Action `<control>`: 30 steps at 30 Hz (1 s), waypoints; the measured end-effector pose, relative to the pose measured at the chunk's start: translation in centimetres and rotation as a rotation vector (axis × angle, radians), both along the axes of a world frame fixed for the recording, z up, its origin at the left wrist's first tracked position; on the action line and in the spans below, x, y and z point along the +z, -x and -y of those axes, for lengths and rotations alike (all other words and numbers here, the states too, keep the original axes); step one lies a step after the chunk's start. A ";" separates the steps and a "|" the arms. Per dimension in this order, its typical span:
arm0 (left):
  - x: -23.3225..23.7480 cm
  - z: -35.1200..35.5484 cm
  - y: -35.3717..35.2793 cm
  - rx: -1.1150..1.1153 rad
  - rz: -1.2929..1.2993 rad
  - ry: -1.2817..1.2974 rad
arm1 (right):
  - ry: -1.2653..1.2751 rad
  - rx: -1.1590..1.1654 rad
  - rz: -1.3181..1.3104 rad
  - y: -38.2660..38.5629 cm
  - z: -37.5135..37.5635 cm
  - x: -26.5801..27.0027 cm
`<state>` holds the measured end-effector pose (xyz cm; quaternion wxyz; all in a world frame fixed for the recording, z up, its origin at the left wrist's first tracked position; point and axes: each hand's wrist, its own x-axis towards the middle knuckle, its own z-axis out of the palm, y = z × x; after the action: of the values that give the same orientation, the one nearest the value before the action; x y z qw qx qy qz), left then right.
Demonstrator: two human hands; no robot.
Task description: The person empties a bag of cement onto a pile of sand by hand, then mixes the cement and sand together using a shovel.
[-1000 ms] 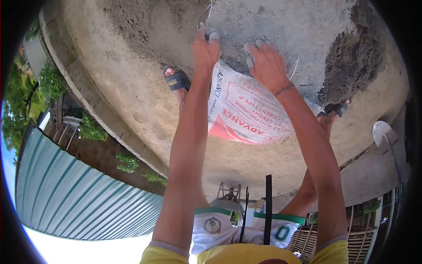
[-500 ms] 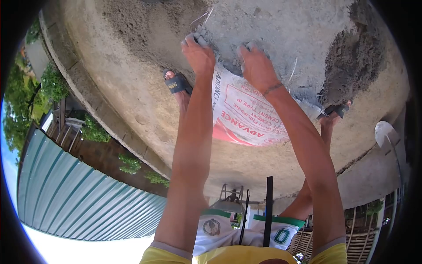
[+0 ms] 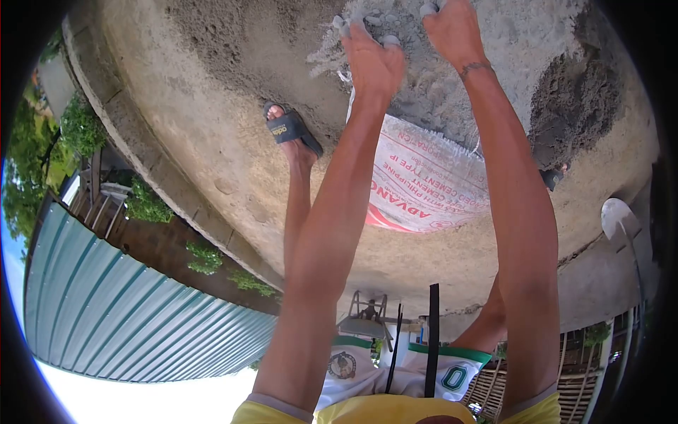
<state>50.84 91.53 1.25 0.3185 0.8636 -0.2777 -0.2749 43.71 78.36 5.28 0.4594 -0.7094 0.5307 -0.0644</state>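
My left hand (image 3: 373,62) is low over loose grey powder (image 3: 424,78), just beyond the edge of a printed cement bag (image 3: 431,180). Its fingers are curled and dusted grey; what they hold, if anything, is buried in the powder. My right hand (image 3: 455,32) is to the right near the top border of the view, fingers bent and partly cut off. The white and red bag lies flat between my feet, its ragged edge toward the powder. My left forearm covers part of its left side.
Dark damp sand (image 3: 575,99) lies at the right and brown sand (image 3: 226,42) at the upper left. My sandalled left foot (image 3: 289,131) stands beside the bag. A shovel (image 3: 621,219) rests at the far right; a low concrete edge (image 3: 169,187) curves along the left.
Both hands have moved forward and to the right, away from the printed part of the bag and over the powder. More of the bag's ragged edge shows.
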 end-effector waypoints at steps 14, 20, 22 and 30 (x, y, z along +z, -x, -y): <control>-0.7 -1.7 -3.3 -0.390 0.054 -0.195 | 0.357 0.603 -0.198 -2.3 -4.2 -1.6; -1.9 -1.0 -2.5 -0.149 -0.145 -0.076 | 0.584 0.641 -0.098 -1.6 -4.8 -4.4; -2.0 -0.9 -1.9 -0.099 -0.160 0.003 | 0.360 0.754 -0.188 -1.6 -3.6 -3.9; 5.1 3.4 -1.9 -0.118 -0.376 0.083 | -0.050 0.281 0.292 0.1 0.1 2.5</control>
<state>52.77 88.14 6.36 0.3836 0.7655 -0.2746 -0.4376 43.65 78.28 7.82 0.5535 -0.7479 0.3555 -0.0887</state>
